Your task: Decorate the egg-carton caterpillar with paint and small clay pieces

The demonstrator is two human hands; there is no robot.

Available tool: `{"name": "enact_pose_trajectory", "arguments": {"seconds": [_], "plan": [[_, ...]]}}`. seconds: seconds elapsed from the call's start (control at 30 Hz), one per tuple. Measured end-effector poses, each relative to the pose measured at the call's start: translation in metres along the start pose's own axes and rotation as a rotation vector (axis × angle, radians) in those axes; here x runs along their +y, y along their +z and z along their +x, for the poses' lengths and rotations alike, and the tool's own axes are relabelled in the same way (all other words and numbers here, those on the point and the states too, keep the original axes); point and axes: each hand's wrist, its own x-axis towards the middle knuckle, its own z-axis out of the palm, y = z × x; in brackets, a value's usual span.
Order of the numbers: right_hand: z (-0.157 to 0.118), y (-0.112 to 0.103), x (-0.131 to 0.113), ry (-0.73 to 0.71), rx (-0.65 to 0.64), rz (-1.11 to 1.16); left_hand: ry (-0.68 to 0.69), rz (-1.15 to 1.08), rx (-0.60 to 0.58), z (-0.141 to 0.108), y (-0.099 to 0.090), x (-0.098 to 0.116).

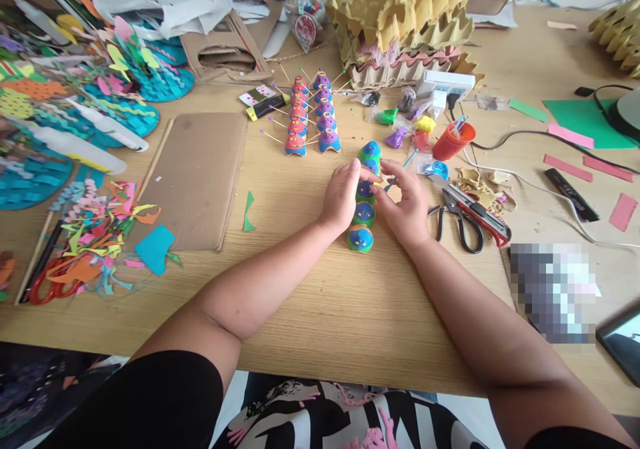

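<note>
A row of blue-and-green painted egg-carton cups (364,213) with small yellow dots stands on the table between my hands. My left hand (343,195) curls against the left side of its middle cups, fingertips reaching over them. On the other side, my right hand (406,205) has bent fingers close to the same cups, with a thin blue stick (409,161) between them. Fingers partly cover the middle cups. Farther back are two finished-looking rows, a red-and-blue caterpillar (299,119) and a purple-and-blue caterpillar (326,117), with pin-like sticks poking out.
Scissors (469,225) and a red utility knife (480,212) lie right of my right hand. An orange cup (454,141) and clay packets (397,137) sit behind. Cardboard (197,182), paper scraps (100,235) and glue bottles (75,145) are left. Egg trays (400,9) are stacked at the back.
</note>
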Motion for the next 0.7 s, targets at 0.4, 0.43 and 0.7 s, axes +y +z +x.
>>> {"name": "enact_pose_trajectory", "arguments": {"seconds": [0.4,0.43,0.7], "plan": [[0.0011,0.0,0.0073,0.008,-0.032,0.001,0.047,0.025,0.007,-0.0003,0.0002,-0.0019],[0.0013,0.0002,0.0081,0.003,-0.028,0.0,0.039,0.035,0.005,-0.0002,0.0002,-0.0016],[0.0012,-0.0006,0.008,-0.002,-0.038,-0.001,0.044,0.01,0.019,0.0,0.002,-0.0041]]}}
